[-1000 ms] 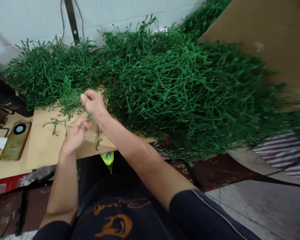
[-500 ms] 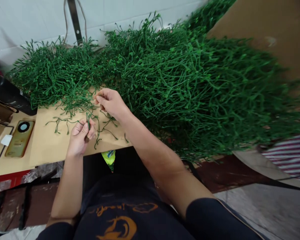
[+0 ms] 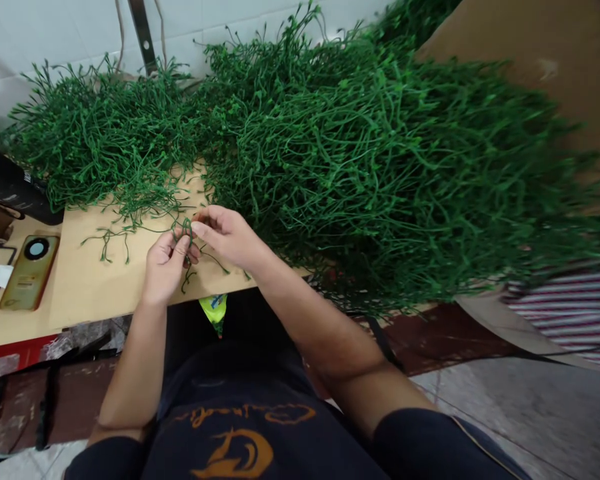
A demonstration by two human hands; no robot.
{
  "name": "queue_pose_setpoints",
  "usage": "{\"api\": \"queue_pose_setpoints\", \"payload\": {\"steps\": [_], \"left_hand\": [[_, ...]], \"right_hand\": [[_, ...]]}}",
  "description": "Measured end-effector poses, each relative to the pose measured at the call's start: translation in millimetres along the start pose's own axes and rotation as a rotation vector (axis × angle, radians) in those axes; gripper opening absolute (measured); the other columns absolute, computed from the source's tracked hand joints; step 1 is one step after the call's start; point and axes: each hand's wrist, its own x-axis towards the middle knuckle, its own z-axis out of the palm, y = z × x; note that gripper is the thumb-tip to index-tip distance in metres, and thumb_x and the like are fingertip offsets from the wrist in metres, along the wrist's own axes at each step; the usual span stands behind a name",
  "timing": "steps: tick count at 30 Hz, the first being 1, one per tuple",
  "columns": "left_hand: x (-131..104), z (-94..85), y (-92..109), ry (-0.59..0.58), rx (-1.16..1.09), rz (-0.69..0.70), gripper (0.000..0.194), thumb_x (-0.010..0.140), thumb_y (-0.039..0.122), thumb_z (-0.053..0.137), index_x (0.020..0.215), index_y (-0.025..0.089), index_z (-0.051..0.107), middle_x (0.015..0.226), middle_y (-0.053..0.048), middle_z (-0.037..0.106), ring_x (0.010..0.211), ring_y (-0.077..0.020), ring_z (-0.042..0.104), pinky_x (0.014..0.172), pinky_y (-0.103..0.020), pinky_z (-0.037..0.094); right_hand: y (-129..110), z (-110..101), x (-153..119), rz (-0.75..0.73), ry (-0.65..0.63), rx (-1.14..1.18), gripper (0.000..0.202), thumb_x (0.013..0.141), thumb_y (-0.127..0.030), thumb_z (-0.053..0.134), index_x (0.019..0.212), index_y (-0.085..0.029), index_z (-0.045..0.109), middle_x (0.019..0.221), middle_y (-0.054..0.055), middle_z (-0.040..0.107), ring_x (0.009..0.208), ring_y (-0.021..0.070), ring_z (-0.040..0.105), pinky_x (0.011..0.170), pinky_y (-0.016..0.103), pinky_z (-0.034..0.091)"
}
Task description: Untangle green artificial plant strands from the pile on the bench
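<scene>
Thin green artificial plant stems [image 3: 186, 230] stand up from the pinched fingers of my left hand [image 3: 167, 263], over the near part of the wooden board [image 3: 100, 287]. Close against them on the right, my right hand [image 3: 227, 235] has its thumb and forefinger pinched at the same stems. The two hands nearly touch. Several loose stems [image 3: 115, 239] lie on the board around them. Behind my hands a small heap of stems [image 3: 147, 197] joins the large green pile [image 3: 330, 153]. My fingers partly hide the held stems.
A phone [image 3: 30, 272] and a black cylindrical object [image 3: 13, 183] lie at the left. Brown cardboard [image 3: 535, 80] rises at the back right. Striped cloth [image 3: 570, 313] is at the right. A yellow-green packet [image 3: 214, 312] hangs below the board edge.
My right hand has come down and toward me, from the small heap to the stems in my left hand. The view has shifted slightly.
</scene>
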Motion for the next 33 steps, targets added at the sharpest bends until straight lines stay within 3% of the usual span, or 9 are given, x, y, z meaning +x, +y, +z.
{"api": "queue_pose_setpoints", "payload": {"steps": [7, 11, 17, 22, 24, 28, 30, 33], "left_hand": [[2, -2.3, -4, -0.041, -0.014, -0.054, 0.044, 0.071, 0.058, 0.065, 0.065, 0.016, 0.055, 0.053, 0.002, 0.055, 0.049, -0.0097, 0.054, 0.046, -0.021, 0.044], [6, -7.0, -6, 0.095, -0.075, -0.046, 0.043, 0.066, 0.055, 0.07, 0.063, 0.016, 0.054, 0.054, 0.004, 0.052, 0.051, -0.0074, 0.051, 0.048, -0.019, 0.044], [8, -4.0, -4, 0.217, -0.211, -0.049, 0.037, 0.063, 0.044, 0.074, 0.061, 0.016, 0.05, 0.054, 0.005, 0.051, 0.05, -0.0053, 0.047, 0.048, -0.017, 0.042], [11, 3.4, -3, 0.276, -0.34, -0.13, 0.028, 0.065, 0.034, 0.072, 0.064, 0.017, 0.05, 0.055, 0.005, 0.051, 0.046, -0.0046, 0.044, 0.045, -0.017, 0.039], [18, -6.9, 1, 0.332, -0.39, -0.146, 0.022, 0.073, 0.026, 0.064, 0.062, 0.017, 0.048, 0.055, 0.005, 0.051, 0.047, -0.005, 0.046, 0.046, -0.017, 0.039], [28, -43.3, 24, 0.557, -0.547, -0.222, 0.031, 0.087, 0.011, 0.037, 0.057, 0.017, 0.042, 0.051, 0.005, 0.048, 0.05, -0.0041, 0.049, 0.051, -0.017, 0.042], [24, -50.4, 36, 0.436, -0.509, -0.117, 0.029, 0.089, 0.018, 0.042, 0.061, 0.018, 0.048, 0.054, 0.005, 0.052, 0.054, -0.0051, 0.053, 0.05, -0.018, 0.043], [12, -34.8, 38, 0.047, -0.178, -0.103, 0.028, 0.077, 0.04, 0.063, 0.062, 0.018, 0.056, 0.056, 0.002, 0.058, 0.052, -0.0095, 0.056, 0.046, -0.021, 0.042]], "right_hand": [[6, 4, 0, 0.029, -0.115, 0.046, 0.009, 0.081, -0.021, 0.052, 0.076, -0.017, 0.046, 0.053, -0.007, 0.044, 0.049, 0.0059, 0.042, 0.052, 0.021, 0.038], [4, 5, -1, 0.048, -0.101, -0.019, 0.01, 0.08, -0.019, 0.053, 0.072, -0.015, 0.047, 0.058, -0.005, 0.044, 0.054, 0.0057, 0.041, 0.054, 0.02, 0.037], [2, 6, 0, 0.037, -0.28, 0.044, 0.015, 0.084, -0.016, 0.046, 0.07, -0.016, 0.043, 0.061, -0.006, 0.039, 0.058, 0.0056, 0.04, 0.063, 0.02, 0.041], [-1, 9, -1, -0.056, -0.344, -0.053, 0.017, 0.085, -0.01, 0.041, 0.069, -0.017, 0.039, 0.068, -0.003, 0.04, 0.066, 0.0071, 0.041, 0.068, 0.021, 0.04], [-6, 10, -11, -0.13, -0.427, -0.109, 0.016, 0.085, -0.01, 0.04, 0.07, -0.018, 0.04, 0.069, -0.003, 0.039, 0.066, 0.0079, 0.039, 0.068, 0.021, 0.038], [-16, 8, -37, -0.324, -0.77, -0.167, 0.015, 0.087, -0.016, 0.041, 0.072, -0.017, 0.042, 0.071, -0.001, 0.044, 0.071, 0.0091, 0.042, 0.071, 0.023, 0.037], [-16, 1, -43, -0.309, -0.703, -0.143, 0.016, 0.089, -0.021, 0.041, 0.073, -0.017, 0.043, 0.071, -0.001, 0.044, 0.07, 0.0087, 0.042, 0.069, 0.023, 0.037], [-16, -18, -40, -0.192, -0.397, -0.058, 0.02, 0.089, -0.033, 0.044, 0.078, -0.017, 0.044, 0.067, -0.003, 0.039, 0.062, 0.0075, 0.037, 0.06, 0.022, 0.034]]}}
